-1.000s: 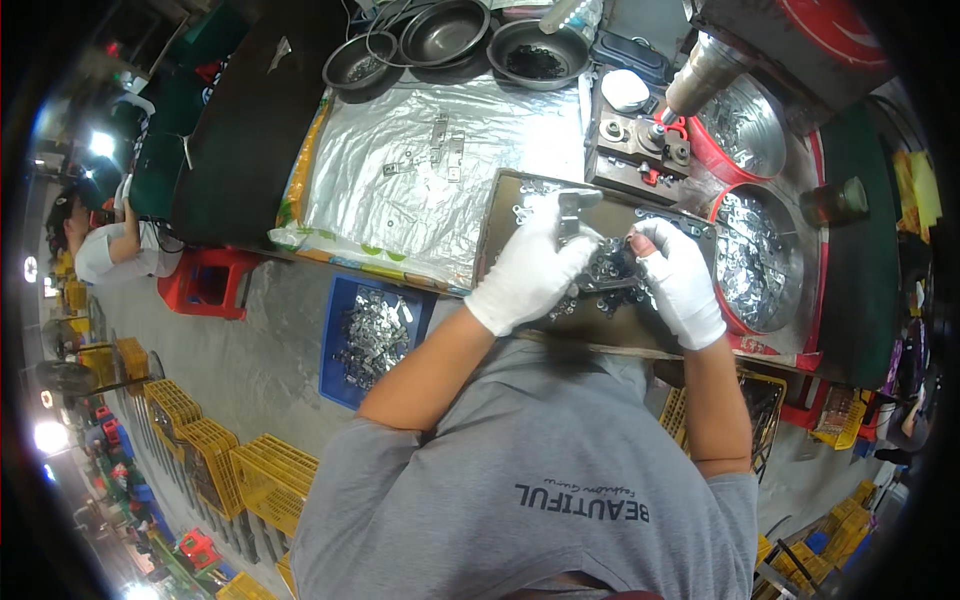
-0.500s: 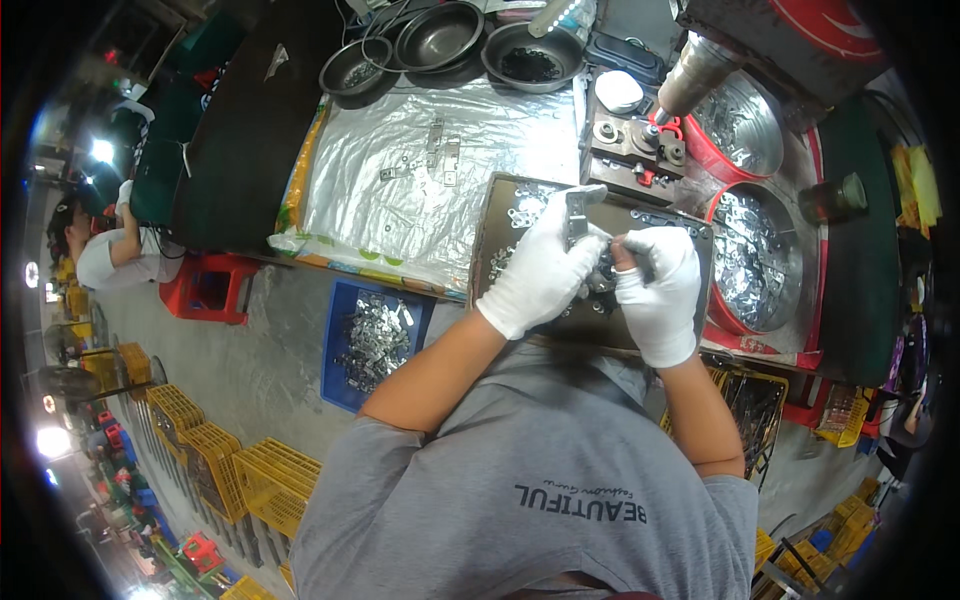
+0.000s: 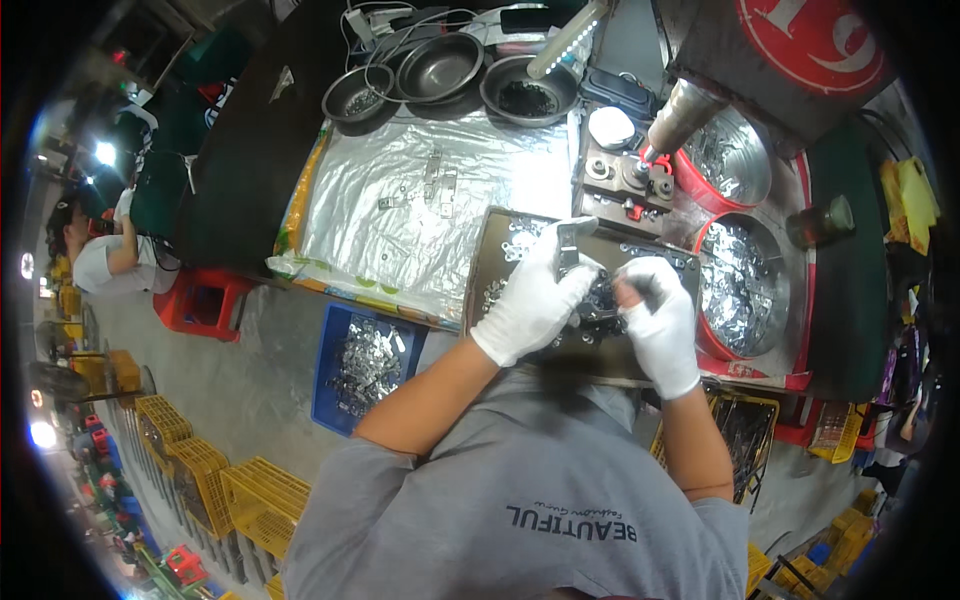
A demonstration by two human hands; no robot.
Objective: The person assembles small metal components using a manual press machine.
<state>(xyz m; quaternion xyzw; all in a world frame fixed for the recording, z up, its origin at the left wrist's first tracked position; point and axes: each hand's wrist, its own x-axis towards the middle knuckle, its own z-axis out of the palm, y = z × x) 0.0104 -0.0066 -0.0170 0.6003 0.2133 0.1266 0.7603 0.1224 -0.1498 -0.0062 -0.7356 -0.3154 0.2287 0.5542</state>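
In a white glove, my left hand [image 3: 522, 308] is closed on a small metal bracket [image 3: 568, 247], which stands up between thumb and fingers. Close beside it is my right hand [image 3: 662, 325], also gloved but with bare fingertips showing. Its fingers are curled into a pinch, and whatever is in them is too small to make out. Both hands are over a shallow brown tray [image 3: 590, 364]. Small loose metal parts [image 3: 522, 240] lie in the tray, and dark ones sit between my hands.
A press [image 3: 690, 115] with a die block [image 3: 622, 180] stands beyond the tray. To its right are red-rimmed tins [image 3: 745, 290] of metal parts. Dark bowls [image 3: 440, 68] line the back. A blue bin [image 3: 325, 400] of parts sits left. Another person [image 3: 115, 255] works far left.
The whole view has shifted, so the bench sits slightly lower in the picture. My hands stay together over the tray, the left still holding the bracket.
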